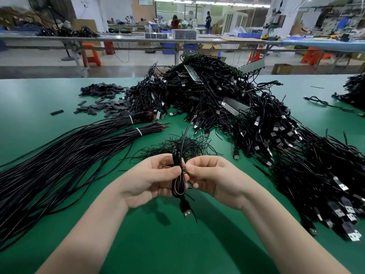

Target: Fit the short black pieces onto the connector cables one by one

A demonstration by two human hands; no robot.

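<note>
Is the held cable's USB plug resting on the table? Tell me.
No: the USB plug hangs in the air below the left hand and right hand, casting a shadow on the green table.

Bright overhead light, soft arm shadows on the green table (39,194), blurred background, edges bowed by wide-angle distortion

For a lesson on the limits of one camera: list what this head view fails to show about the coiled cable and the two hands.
- Tie on the coiled cable: hidden by the fingertips of the left hand and right hand.
- Bare wire tip: too small to see any short black piece on it.
- Palms: turned away from the camera.
</note>
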